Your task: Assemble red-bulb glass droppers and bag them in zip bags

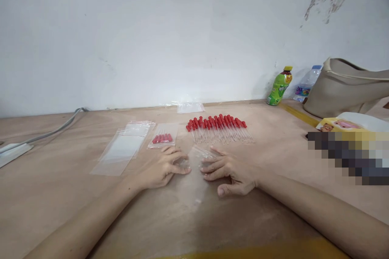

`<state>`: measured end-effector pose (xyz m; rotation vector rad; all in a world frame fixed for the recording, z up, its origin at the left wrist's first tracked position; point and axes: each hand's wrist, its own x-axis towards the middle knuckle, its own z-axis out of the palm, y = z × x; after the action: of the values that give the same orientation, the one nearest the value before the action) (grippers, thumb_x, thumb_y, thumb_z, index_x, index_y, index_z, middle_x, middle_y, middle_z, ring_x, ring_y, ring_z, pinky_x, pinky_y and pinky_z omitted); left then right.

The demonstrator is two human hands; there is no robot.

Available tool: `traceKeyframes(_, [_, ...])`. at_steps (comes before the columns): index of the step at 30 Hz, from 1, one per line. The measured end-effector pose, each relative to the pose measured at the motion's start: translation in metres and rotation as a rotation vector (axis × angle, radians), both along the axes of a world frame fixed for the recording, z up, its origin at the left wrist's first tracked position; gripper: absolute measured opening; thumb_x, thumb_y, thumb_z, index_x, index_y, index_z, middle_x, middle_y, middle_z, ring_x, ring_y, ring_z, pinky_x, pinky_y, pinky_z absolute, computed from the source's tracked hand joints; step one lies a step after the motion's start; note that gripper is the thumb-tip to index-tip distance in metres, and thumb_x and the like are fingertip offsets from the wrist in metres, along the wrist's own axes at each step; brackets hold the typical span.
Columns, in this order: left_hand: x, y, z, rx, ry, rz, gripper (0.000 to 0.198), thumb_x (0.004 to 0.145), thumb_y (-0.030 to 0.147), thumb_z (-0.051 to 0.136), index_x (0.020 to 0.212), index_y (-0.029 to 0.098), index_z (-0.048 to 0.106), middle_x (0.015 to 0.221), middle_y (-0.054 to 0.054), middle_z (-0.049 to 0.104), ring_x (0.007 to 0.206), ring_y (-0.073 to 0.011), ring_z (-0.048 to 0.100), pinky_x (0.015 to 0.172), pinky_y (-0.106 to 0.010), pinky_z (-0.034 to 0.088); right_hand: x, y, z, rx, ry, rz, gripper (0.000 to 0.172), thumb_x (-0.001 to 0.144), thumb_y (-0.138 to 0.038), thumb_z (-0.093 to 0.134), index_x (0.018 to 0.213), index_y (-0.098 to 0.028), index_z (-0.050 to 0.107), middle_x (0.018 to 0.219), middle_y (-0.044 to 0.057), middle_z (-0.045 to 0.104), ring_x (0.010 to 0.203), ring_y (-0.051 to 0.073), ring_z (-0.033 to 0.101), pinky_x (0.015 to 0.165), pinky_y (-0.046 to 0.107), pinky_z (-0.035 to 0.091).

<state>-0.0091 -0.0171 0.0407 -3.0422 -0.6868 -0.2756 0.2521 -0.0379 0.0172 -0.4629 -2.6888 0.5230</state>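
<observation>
A clear plastic bag (194, 182) lies on the table between my hands; its see-through edges are hard to make out. My left hand (167, 168) is curled at the bag's left side, with clear plastic showing between thumb and fingers. Opposite it, my right hand (229, 172) rests its outstretched fingers on the bag's upper right, thumb apart. Just beyond them is a row of droppers (217, 127) with red bulbs and thin clear stems. A filled clear bag (162, 137) holding several red-bulbed droppers lies past my left hand.
A stack of flat clear zip bags (124, 145) lies on the left, with another plastic packet (191, 107) by the wall. At the right stand a green bottle (278, 87), a clear bottle (305, 85), a beige bag (343, 89) and a yellow-white package (340, 123). A grey cable (68, 123) runs along the left.
</observation>
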Motion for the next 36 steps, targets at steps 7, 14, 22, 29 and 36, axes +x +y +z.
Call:
traceKeyframes(7, [0.005,-0.008,0.0,-0.026,0.024,0.166,0.031,0.083,0.019,0.038,0.106,0.021,0.059,0.115,-0.006,0.053,0.103,-0.0233,0.049,0.089,-0.04,0.038,-0.004,0.004,-0.014,0.018,0.278,-0.402,0.022,0.081,-0.032,0.048,0.092,-0.018,0.062,0.086,0.007,0.062,0.081,0.016,0.056,0.077,0.033,0.042])
traceKeyframes(14, [0.012,-0.011,-0.016,-0.049,-0.06,0.186,0.046,0.077,0.046,0.048,0.109,0.013,0.053,0.118,-0.012,0.053,0.109,-0.0262,0.047,0.098,-0.042,0.032,0.015,0.024,-0.022,0.08,0.192,-0.469,0.017,0.08,-0.029,0.052,0.086,-0.02,0.064,0.087,0.005,0.058,0.084,0.016,0.052,0.076,0.033,0.041])
traceKeyframes(22, [0.016,-0.013,-0.023,-0.113,0.007,0.292,0.071,0.079,0.059,0.036,0.135,0.016,0.023,0.138,-0.012,0.028,0.128,-0.0263,0.022,0.105,-0.044,0.017,0.005,0.013,-0.02,0.236,0.133,-0.216,0.029,0.082,-0.031,0.048,0.106,-0.017,0.058,0.11,0.011,0.054,0.103,0.02,0.046,0.086,0.037,0.038])
traceKeyframes(29, [0.016,-0.009,-0.035,-0.172,0.029,0.317,0.068,0.082,0.057,0.032,0.137,0.022,0.012,0.143,-0.008,0.01,0.131,-0.0245,0.009,0.106,-0.044,0.01,0.001,0.01,-0.005,0.242,-0.134,-0.027,0.06,0.075,-0.052,0.051,0.124,-0.019,0.044,0.12,0.012,0.049,0.114,0.023,0.04,0.097,0.044,0.026])
traceKeyframes(36, [0.007,-0.005,-0.027,-0.227,0.012,0.283,0.052,0.089,0.045,0.027,0.136,0.024,0.018,0.142,-0.005,0.017,0.131,-0.0211,0.014,0.106,-0.043,0.016,0.011,0.02,-0.003,0.032,-0.287,-0.048,0.057,0.072,-0.053,0.054,0.125,-0.035,0.04,0.139,0.007,0.027,0.127,0.028,0.02,0.099,0.056,0.005])
